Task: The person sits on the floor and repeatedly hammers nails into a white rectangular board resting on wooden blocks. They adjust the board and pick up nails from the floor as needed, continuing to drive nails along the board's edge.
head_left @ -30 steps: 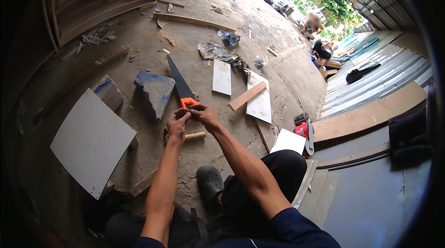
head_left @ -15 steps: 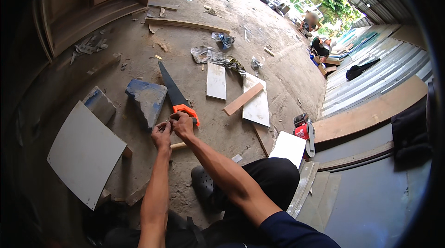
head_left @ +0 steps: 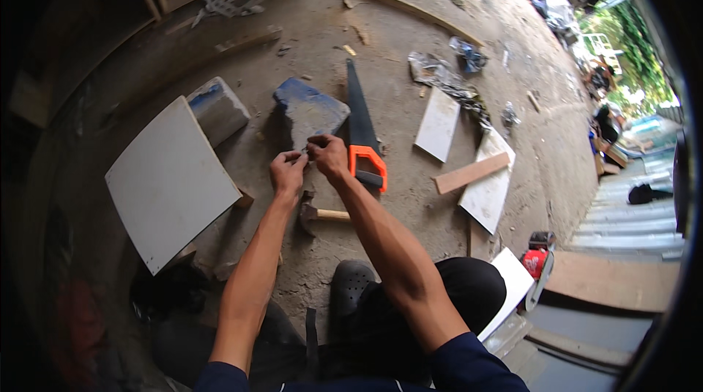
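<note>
My left hand [head_left: 288, 172] and my right hand [head_left: 329, 157] meet fingertip to fingertip at the near edge of a blue-stained concrete block [head_left: 313, 108]. Both have their fingers pinched; whatever sits between them is too small to make out. Just below my hands lies a hammer [head_left: 328, 215], its wooden handle passing under my right forearm. To the right of the block rests a handsaw [head_left: 361, 117] with a dark blade and an orange handle, close to my right hand.
A white panel [head_left: 172, 183] leans at left by a second block [head_left: 218, 110]. White board pieces [head_left: 438, 124] and a wood strip [head_left: 472, 173] lie to the right. Further right stands a red-and-black power tool [head_left: 538, 261]. Two people [head_left: 606, 124] are far right.
The view has turned, so the floor items appear further right. More of the hammer, including its head, now shows. My hands stay together by the block, fingers still pinched.
</note>
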### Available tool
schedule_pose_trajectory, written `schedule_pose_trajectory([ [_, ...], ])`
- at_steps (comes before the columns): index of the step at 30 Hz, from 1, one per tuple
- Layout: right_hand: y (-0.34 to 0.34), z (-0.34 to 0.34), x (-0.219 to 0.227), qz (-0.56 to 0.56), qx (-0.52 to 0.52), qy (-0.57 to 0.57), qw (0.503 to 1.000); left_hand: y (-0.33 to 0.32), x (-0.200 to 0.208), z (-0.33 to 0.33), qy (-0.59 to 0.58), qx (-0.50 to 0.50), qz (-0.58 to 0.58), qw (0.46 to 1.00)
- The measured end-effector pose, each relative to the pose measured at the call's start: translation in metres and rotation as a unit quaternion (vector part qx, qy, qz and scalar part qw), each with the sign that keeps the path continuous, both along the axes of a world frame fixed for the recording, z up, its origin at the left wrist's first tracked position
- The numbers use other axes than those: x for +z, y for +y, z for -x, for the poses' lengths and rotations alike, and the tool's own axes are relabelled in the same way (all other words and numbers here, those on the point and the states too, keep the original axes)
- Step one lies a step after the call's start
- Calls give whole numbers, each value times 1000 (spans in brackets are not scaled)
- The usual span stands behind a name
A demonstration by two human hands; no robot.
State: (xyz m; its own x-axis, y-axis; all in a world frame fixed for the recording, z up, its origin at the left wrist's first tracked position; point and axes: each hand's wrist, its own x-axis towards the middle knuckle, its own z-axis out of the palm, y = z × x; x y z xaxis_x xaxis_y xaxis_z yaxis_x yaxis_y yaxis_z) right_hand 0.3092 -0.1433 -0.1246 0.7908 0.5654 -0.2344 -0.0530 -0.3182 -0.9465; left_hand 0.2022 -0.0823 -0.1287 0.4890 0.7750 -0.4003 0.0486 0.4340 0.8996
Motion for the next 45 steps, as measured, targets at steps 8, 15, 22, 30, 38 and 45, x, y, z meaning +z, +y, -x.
schedule_pose_trajectory([
  [8, 31, -46, -10, 53, -79, -27, 995, 41, 12, -47, 127, -55, -59, 989],
  [15, 36, -35, -3, 72, -110, -18, 991, 61, 2, -65, 154, -61, -35, 986],
  [22, 37, -42, -13, 1, -182, 31, 983, 62, -7, -64, 56, -49, 23, 997],
  [30, -9, -33, -13, -80, -121, 185, 972, 41, -1, -58, -15, -3, 17, 1000],
  [38, -16, -3, 27, -42, 136, 299, 943, 19, 24, -23, -40, -39, -171, 984],
  [45, -2, 13, 69, -87, 257, 152, 950, 14, 92, 26, -17, -54, -234, 971],
])
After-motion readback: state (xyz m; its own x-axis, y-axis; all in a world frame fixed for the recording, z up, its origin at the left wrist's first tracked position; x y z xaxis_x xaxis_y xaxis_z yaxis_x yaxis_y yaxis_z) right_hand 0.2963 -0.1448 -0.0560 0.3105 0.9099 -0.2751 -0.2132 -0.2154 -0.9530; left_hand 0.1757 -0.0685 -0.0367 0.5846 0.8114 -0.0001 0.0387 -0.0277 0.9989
